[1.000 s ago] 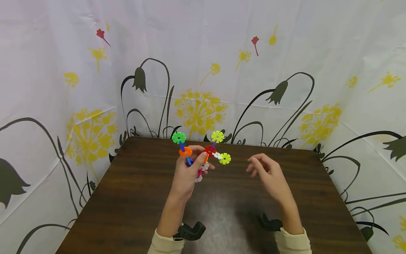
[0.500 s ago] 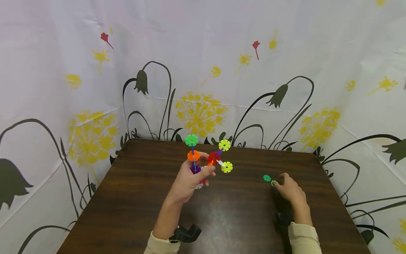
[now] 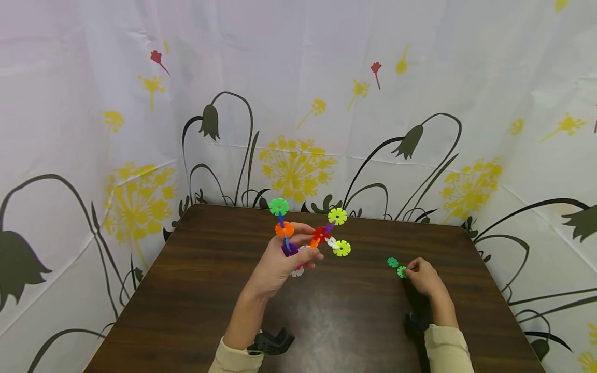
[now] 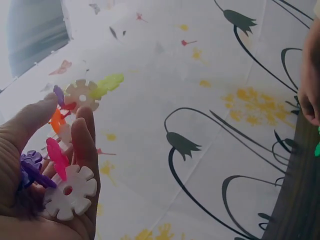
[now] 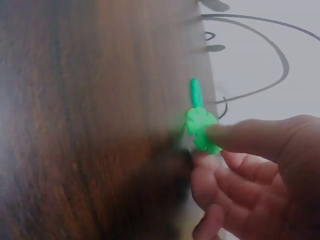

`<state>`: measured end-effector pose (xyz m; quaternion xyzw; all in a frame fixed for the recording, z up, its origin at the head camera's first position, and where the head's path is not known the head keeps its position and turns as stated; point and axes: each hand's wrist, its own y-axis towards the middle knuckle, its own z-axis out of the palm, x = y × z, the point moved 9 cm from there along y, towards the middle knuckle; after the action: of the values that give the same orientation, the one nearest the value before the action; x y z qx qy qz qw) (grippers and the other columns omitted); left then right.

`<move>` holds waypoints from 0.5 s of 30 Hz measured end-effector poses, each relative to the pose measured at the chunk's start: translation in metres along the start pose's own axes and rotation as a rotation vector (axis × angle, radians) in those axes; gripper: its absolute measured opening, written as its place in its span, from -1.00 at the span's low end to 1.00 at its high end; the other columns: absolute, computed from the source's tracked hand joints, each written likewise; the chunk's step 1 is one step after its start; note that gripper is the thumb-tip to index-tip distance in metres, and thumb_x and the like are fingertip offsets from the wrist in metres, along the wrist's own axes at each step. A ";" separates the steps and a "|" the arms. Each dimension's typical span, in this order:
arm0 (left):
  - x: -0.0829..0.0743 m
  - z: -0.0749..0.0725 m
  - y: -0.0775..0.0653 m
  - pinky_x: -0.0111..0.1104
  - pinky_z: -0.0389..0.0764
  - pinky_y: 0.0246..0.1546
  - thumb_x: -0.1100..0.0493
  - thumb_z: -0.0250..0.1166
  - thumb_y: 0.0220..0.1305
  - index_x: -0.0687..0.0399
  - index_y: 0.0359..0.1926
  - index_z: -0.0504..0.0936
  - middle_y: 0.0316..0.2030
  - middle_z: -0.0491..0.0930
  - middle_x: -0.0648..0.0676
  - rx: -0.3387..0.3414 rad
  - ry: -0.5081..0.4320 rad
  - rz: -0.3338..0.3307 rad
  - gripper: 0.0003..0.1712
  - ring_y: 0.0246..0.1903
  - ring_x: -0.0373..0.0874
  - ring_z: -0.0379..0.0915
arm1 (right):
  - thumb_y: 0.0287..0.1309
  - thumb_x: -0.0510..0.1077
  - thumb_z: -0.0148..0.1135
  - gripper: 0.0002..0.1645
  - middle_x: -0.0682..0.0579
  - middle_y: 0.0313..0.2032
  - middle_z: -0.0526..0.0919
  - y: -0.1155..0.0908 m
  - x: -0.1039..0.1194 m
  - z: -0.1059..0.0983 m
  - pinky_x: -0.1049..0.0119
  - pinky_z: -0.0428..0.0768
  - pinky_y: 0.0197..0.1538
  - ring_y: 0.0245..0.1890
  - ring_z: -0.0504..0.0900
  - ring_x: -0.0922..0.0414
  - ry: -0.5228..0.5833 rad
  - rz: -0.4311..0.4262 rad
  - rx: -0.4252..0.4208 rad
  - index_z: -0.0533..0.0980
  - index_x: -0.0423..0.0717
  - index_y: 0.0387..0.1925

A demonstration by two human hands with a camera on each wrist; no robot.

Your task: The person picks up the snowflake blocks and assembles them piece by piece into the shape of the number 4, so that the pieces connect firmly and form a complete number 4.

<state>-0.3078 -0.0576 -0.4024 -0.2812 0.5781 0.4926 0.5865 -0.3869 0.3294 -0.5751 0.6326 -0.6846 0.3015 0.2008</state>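
Observation:
My left hand (image 3: 275, 269) holds up a built figure of interlocking notched plastic discs above the table. An orange disc (image 3: 285, 229) with a green disc (image 3: 279, 206) over it rises on its left side. On the right a red disc (image 3: 322, 234) branches to two yellow-green discs. The left wrist view shows a white disc (image 4: 76, 204) and a pink disc (image 4: 58, 159) low by the palm; fingers hide some pieces. At the table's right side, my right hand (image 3: 425, 278) pinches a light green disc (image 3: 401, 272). A darker green disc (image 3: 393, 262) sits right beside it.
The dark wooden table (image 3: 210, 290) reaches back to a pale curtain (image 3: 298, 62) printed with flowers. Each wrist wears a black camera mount, such as the left mount (image 3: 272, 343).
My right hand has moved right and down to the table and now pinches the light green disc. The left hand, still gripping the figure, has shifted slightly right and turned it.

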 end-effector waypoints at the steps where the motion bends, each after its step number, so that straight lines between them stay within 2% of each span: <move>1: 0.000 0.000 0.000 -0.27 0.81 -0.06 0.28 0.40 0.47 0.25 0.35 0.41 0.07 0.80 0.06 0.004 0.000 -0.001 -0.46 -0.12 -0.10 0.83 | 0.54 -0.16 0.20 -0.74 -0.18 -0.20 0.62 0.000 0.002 0.000 0.16 0.61 -0.22 -0.28 0.63 0.02 0.036 -0.019 -0.010 0.45 -0.34 -0.06; 5: 0.000 0.001 -0.001 -0.27 0.81 -0.03 0.27 0.42 0.45 0.34 0.32 0.46 0.00 0.79 0.03 0.015 0.001 -0.003 -0.47 -0.14 -0.10 0.84 | 0.57 -0.19 0.21 -0.75 -0.16 -0.23 0.71 -0.004 0.026 -0.004 0.32 0.65 -0.27 -0.37 0.68 0.13 0.224 -0.134 -0.043 0.51 -0.37 0.00; 9: 0.001 0.002 -0.001 -0.27 0.82 -0.06 0.25 0.44 0.44 0.39 0.28 0.50 -0.07 0.75 0.03 0.031 -0.015 -0.003 -0.48 -0.17 -0.11 0.84 | 0.57 -0.10 0.26 -0.63 -0.11 -0.17 0.79 -0.013 0.079 -0.012 0.31 0.71 -0.21 -0.33 0.75 0.15 0.413 -0.271 -0.035 0.54 -0.34 0.13; 12: 0.003 0.004 0.000 -0.28 0.82 -0.09 0.24 0.45 0.44 0.37 0.25 0.52 -0.12 0.75 0.03 0.058 -0.033 -0.005 -0.52 -0.20 -0.12 0.83 | 0.56 -0.08 0.28 -0.63 0.07 -0.18 0.81 -0.022 0.125 -0.016 0.35 0.73 -0.17 -0.29 0.75 0.23 0.574 -0.341 0.009 0.56 -0.28 0.16; 15: 0.004 0.007 0.001 -0.31 0.82 -0.13 0.22 0.43 0.46 0.30 0.21 0.55 -0.16 0.76 0.04 0.090 -0.043 -0.008 -0.58 -0.24 -0.15 0.82 | 0.56 -0.15 0.27 -0.75 0.19 -0.21 0.79 -0.029 0.170 -0.013 0.44 0.72 -0.15 -0.28 0.71 0.28 0.808 -0.397 0.105 0.58 -0.20 0.11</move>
<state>-0.3067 -0.0504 -0.4046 -0.2462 0.5856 0.4700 0.6128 -0.3794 0.2110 -0.4498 0.5924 -0.4008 0.5141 0.4735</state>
